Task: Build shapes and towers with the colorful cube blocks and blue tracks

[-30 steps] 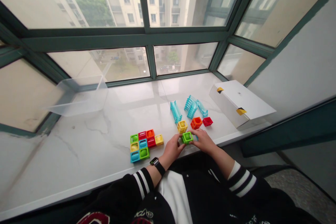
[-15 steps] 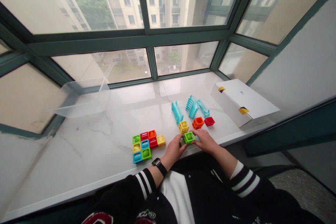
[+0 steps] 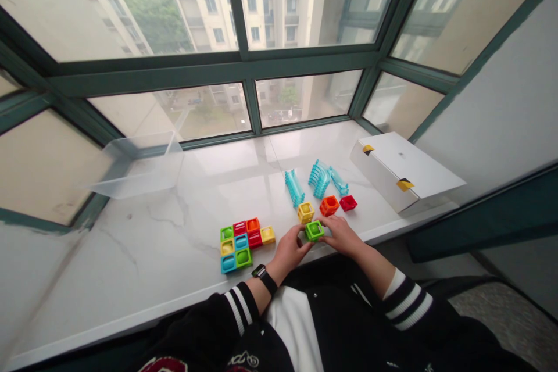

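A green hollow cube block [image 3: 314,230] sits near the front edge of the white marble sill [image 3: 174,226]. My left hand [image 3: 291,250] grips its left side and my right hand [image 3: 342,233] grips its right side, fingers curled round it. To the left lies a flat cluster of joined coloured blocks [image 3: 242,242]. Just behind the green cube stand a yellow block [image 3: 306,211], an orange block [image 3: 329,205] and a red block [image 3: 348,203]. Several turquoise ribbed track pieces [image 3: 317,180] lie behind those.
A white cardboard box [image 3: 403,171] with yellow tape lies at the right end of the sill. A clear plastic bin [image 3: 139,164] stands at the back left against the window. Green window frames close off the far side.
Both hands keep hold of the green cube in the same spot. The view has shifted slightly; nothing else has moved.
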